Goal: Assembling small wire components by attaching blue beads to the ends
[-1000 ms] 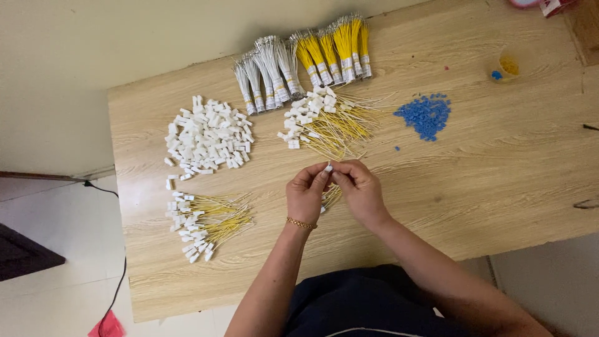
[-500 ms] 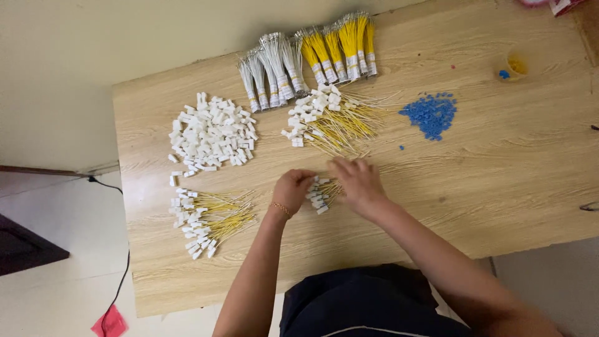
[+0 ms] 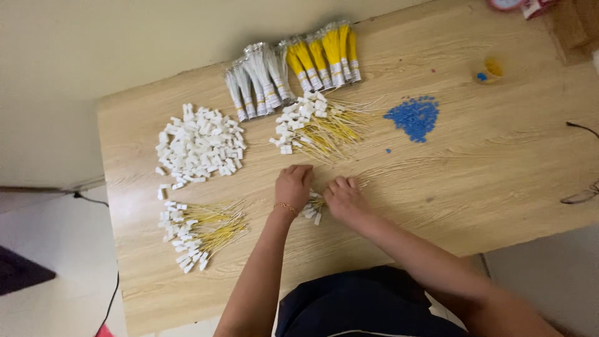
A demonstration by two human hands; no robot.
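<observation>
In the head view, a person leans over a wooden table (image 3: 474, 181), both hands low on the near middle of the top. The left hand (image 3: 293, 186) lies palm down with its fingers curled, just left of a small bunch of yellow wires with white connectors (image 3: 314, 207). The right hand (image 3: 342, 196) rests against the right side of that bunch, fingers bent over it; whether either hand actually pinches a wire I cannot tell, since the fingertips are hidden.

Far left sits a heap of loose white connectors (image 3: 199, 145). Near left lies a pile of finished yellow wires with white ends (image 3: 198, 234). Beyond the hands is another spread of wired connectors (image 3: 315, 125), and at the far edge stand bundled wires, white and yellow (image 3: 293, 68). A scatter of small blue pieces (image 3: 413, 117) lies to the far right.

The risk, as I judge it, is tangling: the bunch under the hands is loose, so a careless pull could drag wires askew or slip a connector off.
</observation>
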